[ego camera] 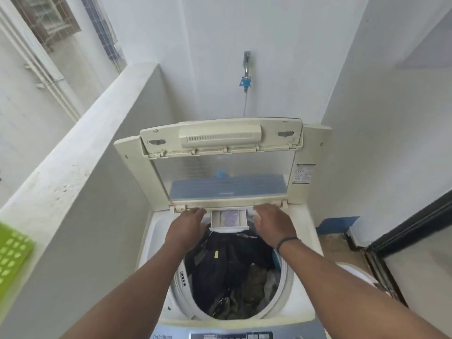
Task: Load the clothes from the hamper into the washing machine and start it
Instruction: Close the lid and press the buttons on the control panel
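A cream top-loading washing machine point(303, 285) stands in front of me with its folding lid point(225, 167) raised upright. Dark clothes point(230, 270) fill the drum. A small detergent drawer point(229, 218) is pulled out at the back rim of the tub, with powder in it. My left hand point(188, 228) is at the drawer's left side, its fingertips hidden near the lid hinge. My right hand point(274, 223) is at the drawer's right side, fingers spread and lightly bent. Whether either hand touches the drawer is unclear. The control panel point(232, 335) shows at the bottom edge.
A low white wall point(80, 172) runs along the left, with a green plastic basket point(12, 260) on it. A tap with a blue hose fitting point(245, 81) is on the back wall. White walls close in on the right, beside a dark door frame point(413, 228).
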